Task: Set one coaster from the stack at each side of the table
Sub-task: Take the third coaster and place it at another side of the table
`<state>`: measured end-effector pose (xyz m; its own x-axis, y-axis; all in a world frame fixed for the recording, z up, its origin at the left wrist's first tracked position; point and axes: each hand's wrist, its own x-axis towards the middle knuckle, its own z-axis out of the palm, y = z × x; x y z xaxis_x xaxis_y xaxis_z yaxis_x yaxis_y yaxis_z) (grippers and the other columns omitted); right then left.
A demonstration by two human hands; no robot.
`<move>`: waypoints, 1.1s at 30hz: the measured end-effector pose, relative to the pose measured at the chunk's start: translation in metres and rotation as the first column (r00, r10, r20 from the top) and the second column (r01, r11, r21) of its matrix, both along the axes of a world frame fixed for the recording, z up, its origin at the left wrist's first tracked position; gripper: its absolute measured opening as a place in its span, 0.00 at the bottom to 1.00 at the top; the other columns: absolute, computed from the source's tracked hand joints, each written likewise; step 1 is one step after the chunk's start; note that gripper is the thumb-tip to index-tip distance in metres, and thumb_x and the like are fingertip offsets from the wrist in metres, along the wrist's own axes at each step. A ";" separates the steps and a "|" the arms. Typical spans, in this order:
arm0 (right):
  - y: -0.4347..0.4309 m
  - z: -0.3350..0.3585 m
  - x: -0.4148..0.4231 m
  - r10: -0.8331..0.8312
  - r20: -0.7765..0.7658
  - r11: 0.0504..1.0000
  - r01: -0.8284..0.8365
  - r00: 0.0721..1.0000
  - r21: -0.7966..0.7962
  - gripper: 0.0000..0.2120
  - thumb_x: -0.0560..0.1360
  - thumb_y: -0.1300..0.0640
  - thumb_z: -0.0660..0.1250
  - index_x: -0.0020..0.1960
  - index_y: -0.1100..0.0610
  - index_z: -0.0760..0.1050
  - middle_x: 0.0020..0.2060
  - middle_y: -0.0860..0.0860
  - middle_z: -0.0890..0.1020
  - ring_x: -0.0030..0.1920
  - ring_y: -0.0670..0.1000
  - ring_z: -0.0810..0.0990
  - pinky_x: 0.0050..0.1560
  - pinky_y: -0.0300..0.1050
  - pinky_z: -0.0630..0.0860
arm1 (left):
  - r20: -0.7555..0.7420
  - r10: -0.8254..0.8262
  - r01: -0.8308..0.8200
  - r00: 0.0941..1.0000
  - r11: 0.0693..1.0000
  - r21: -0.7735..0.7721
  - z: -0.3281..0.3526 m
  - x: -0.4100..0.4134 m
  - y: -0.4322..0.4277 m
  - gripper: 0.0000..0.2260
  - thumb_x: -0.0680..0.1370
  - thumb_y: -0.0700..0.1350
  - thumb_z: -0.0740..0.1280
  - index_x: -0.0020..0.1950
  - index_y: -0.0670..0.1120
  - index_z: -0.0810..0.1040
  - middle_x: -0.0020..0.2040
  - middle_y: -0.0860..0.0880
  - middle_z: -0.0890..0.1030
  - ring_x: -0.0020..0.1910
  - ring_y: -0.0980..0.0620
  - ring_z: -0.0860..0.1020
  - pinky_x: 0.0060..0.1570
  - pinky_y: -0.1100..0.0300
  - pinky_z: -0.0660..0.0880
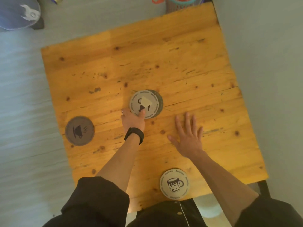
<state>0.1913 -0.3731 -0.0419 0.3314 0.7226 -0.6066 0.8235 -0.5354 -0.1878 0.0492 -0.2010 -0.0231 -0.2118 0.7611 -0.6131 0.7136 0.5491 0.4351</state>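
A small stack of round coasters [145, 103] lies in the middle of the wooden table [164, 54]; its top one is pale with a black drawing, and a darker one peeks out beneath on the right. My left hand [133, 119], with a black wristband, grips the near-left rim of the top coaster, thumb on its face. My right hand [188, 135] rests flat on the table to the right of the stack, fingers spread, holding nothing. A grey coaster with a steaming cup [79, 131] lies at the left side. A pale mug coaster [175, 183] lies at the near edge.
A mesh basket with a teal rim [180, 4] stands past the table's far edge. A grey-blue cap-like object [18, 13] lies on the floor at the upper left. The table's dark leg [264, 188] shows at the near right corner.
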 end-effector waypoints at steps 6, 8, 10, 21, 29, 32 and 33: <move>0.000 0.001 0.001 0.015 -0.002 1.000 -0.015 1.000 -0.027 0.39 0.78 0.28 0.44 0.78 0.42 0.28 0.78 0.50 0.26 0.77 0.58 0.25 0.76 0.71 0.42 | 0.053 -0.024 0.015 0.998 0.988 0.153 0.002 0.000 0.000 0.17 0.77 0.47 0.69 0.63 0.46 0.68 0.59 0.41 0.74 0.52 0.41 0.78 0.47 0.49 0.79; 0.002 0.004 0.002 0.017 -0.008 0.999 -0.017 1.000 -0.043 0.39 0.78 0.28 0.45 0.78 0.42 0.27 0.77 0.49 0.25 0.77 0.58 0.25 0.77 0.70 0.40 | 0.139 0.061 -0.087 0.988 0.978 0.188 0.005 -0.003 0.001 0.12 0.78 0.45 0.68 0.60 0.51 0.70 0.54 0.43 0.79 0.49 0.43 0.81 0.46 0.45 0.81; 0.003 0.009 0.002 0.021 -0.019 0.998 -0.022 1.000 -0.058 0.40 0.78 0.28 0.46 0.78 0.41 0.26 0.77 0.49 0.24 0.77 0.58 0.25 0.76 0.69 0.39 | 0.236 0.149 -0.192 0.960 0.967 0.169 0.015 -0.006 0.002 0.10 0.79 0.44 0.67 0.59 0.53 0.73 0.51 0.46 0.82 0.47 0.45 0.82 0.44 0.46 0.82; -0.018 0.125 0.058 -0.684 -0.729 0.487 0.768 0.037 -0.417 0.22 0.83 0.41 0.57 0.68 0.53 0.76 0.58 0.53 0.83 0.54 0.57 0.83 0.53 0.55 0.78 | 0.581 -0.174 0.400 0.795 0.870 -0.287 0.102 0.026 -0.038 0.11 0.78 0.38 0.69 0.57 0.50 0.78 0.49 0.42 0.83 0.34 0.50 0.75 0.33 0.56 0.67; -0.195 0.178 0.093 -0.651 -0.753 0.431 0.864 0.099 -0.260 0.12 0.77 0.48 0.70 0.57 0.51 0.82 0.51 0.53 0.87 0.52 0.54 0.86 0.50 0.51 0.83 | 0.660 -0.623 0.907 0.419 0.267 -0.324 0.132 0.145 -0.144 0.09 0.78 0.45 0.70 0.57 0.54 0.81 0.49 0.42 0.84 0.34 0.49 0.74 0.33 0.55 0.69; -0.256 0.182 0.113 -0.672 -0.733 0.367 0.907 0.106 -0.206 0.12 0.77 0.48 0.71 0.58 0.52 0.80 0.46 0.49 0.88 0.47 0.50 0.88 0.46 0.49 0.85 | 0.578 -0.748 0.943 0.326 0.215 -0.254 0.138 0.191 -0.204 0.10 0.78 0.50 0.69 0.59 0.56 0.80 0.54 0.44 0.84 0.40 0.49 0.76 0.37 0.56 0.70; -0.275 0.180 0.122 -0.672 -0.736 0.320 0.927 0.077 -0.195 0.11 0.78 0.49 0.70 0.58 0.52 0.80 0.45 0.47 0.88 0.46 0.50 0.88 0.45 0.49 0.85 | 0.569 -0.734 0.928 0.371 0.268 -0.259 0.138 0.204 -0.227 0.13 0.78 0.50 0.69 0.62 0.54 0.78 0.55 0.46 0.82 0.46 0.49 0.77 0.41 0.55 0.71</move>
<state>0.3129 -0.6485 0.1384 0.4726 0.4137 -0.7781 -0.5017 -0.5996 -0.6235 0.2529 -0.4275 0.1148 0.6048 -0.0227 -0.7960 0.7903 -0.1054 0.6035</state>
